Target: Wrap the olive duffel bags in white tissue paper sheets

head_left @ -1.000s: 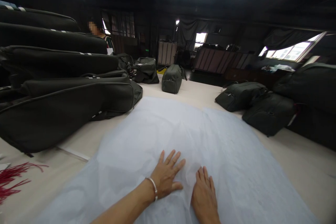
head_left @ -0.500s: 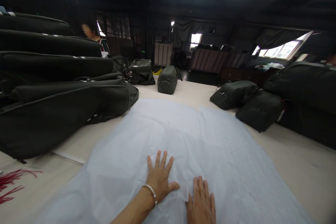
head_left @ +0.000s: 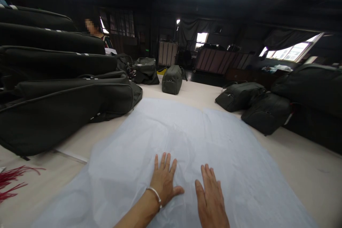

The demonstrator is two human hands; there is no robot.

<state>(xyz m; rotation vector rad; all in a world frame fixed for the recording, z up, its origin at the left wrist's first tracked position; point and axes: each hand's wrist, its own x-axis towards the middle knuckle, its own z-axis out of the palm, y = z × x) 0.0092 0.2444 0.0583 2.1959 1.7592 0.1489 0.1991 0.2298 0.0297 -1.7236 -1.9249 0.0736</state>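
Observation:
A large, thin bluish-white sheet lies spread over the table, with soft wrinkles around the hands. My left hand, with a silver bracelet at its wrist, rests palm down on the sheet, fingers spread and thumb out to the right. To the right of it, my right hand is over the sheet with its fingers straight and near one another, the thumb apart. Neither hand holds anything.
Dark bags are stacked on the left. One small dark bag stands at the table's far end; more dark bags sit at right. Red cords lie front left. A person is behind the stack.
My right hand has moved forward and slightly right, showing more of it. My left hand stays nearly in place, its fingers a little closer together. The view has shifted slightly.

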